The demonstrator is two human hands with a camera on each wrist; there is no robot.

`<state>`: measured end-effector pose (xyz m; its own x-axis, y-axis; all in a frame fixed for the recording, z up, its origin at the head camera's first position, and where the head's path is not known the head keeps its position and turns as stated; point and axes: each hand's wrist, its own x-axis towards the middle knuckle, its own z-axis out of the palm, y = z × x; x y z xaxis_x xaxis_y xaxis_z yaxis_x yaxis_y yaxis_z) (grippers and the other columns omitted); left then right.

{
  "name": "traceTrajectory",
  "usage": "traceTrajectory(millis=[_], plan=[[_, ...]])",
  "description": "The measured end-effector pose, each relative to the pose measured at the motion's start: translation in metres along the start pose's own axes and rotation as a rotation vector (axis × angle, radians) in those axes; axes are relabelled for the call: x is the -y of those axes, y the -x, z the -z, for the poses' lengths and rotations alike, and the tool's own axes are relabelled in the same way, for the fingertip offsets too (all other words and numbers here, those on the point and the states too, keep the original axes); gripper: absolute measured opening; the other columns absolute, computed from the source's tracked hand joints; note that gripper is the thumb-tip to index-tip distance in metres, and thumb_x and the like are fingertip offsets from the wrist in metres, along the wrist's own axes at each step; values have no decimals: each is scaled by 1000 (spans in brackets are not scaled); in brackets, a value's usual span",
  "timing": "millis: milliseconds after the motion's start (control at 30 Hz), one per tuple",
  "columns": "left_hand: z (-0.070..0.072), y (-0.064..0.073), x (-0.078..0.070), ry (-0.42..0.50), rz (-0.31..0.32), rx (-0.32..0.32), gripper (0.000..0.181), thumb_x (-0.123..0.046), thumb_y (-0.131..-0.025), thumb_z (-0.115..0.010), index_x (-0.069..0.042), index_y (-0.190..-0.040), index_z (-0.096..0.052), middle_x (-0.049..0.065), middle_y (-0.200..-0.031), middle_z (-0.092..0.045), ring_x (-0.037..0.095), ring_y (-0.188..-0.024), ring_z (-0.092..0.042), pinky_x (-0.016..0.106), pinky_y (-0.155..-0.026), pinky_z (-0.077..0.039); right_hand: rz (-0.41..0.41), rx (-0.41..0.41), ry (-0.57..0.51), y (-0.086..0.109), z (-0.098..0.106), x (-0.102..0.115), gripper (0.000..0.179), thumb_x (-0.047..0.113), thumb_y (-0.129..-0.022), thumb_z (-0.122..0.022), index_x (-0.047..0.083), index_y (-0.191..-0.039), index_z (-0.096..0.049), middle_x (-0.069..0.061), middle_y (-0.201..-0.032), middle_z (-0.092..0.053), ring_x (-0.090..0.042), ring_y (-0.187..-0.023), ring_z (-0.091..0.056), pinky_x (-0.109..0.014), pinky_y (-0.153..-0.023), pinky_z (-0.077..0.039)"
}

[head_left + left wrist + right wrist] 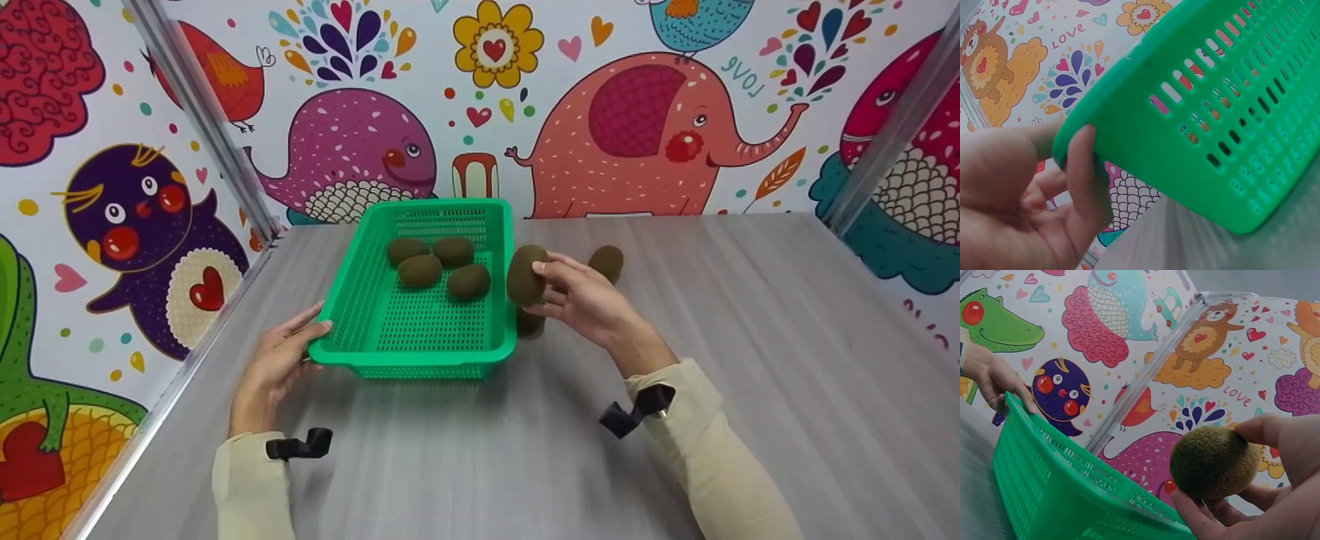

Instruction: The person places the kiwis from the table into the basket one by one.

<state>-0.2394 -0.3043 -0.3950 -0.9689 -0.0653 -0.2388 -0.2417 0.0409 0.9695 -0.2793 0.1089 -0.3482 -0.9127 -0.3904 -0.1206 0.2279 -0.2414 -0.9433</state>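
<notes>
A green plastic basket (420,360) with slotted walls stands on the table, several brown kiwis (420,271) grouped inside it. My left hand (279,358) grips the basket's rim at its near left corner; in the left wrist view the thumb and fingers (1081,169) close around that rim. Beside the basket's right wall, my right hand (581,300) holds one kiwi (1216,462) up between thumb and fingertips, as the right wrist view also shows. Behind this hand lies another kiwi (607,262), and below the held one a further kiwi (529,322) shows partly.
The grey wood-grain table (480,465) meets a back wall (480,165) printed with cartoon animals. Metal posts (202,112) rise at its left and right back corners. Each sleeve carries a black wrist mount (300,444).
</notes>
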Motion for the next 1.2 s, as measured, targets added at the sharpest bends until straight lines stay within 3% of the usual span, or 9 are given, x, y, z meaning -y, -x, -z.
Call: traceTrajectory(millis=[233,700,833,1200], plan=[[-3,-1,2,13,-12,-2,64,-23,-100,-63,-15,-157,-36,-11,-86,-71,2,-63,-63,19,-56,-54,-8,-28,34,-7,-19,9,52,29,-105,-54,6,-150,-39,-14,-145,-46,-33,-132,-52,-46,-112,-45],[-2,0,3,17,-10,5,64,-24,-100,-63,-16,-157,-36,-9,-84,-71,2,-62,-63,19,-57,-54,-79,-63,179,-35,-58,23,58,32,-101,-60,6,-148,-40,-11,-146,-45,-30,-136,-45,-42,-108,-50],[-2,-1,1,23,-12,2,64,-24,-100,-64,-16,-157,-36,-9,-82,-70,3,-62,-63,19,-57,-53,-64,-59,155,-43,-69,25,59,31,-101,-61,7,-150,-39,-11,-149,-44,-31,-139,-42,-41,-108,-49],[-2,-2,2,30,-5,5,63,-22,-100,-63,-16,-157,-36,-9,-84,-71,3,-63,-63,20,-58,-54,-69,-47,63,-65,-91,27,49,25,-102,-60,9,-146,-46,-13,-142,-53,-30,-132,-56,-43,-110,-47]])
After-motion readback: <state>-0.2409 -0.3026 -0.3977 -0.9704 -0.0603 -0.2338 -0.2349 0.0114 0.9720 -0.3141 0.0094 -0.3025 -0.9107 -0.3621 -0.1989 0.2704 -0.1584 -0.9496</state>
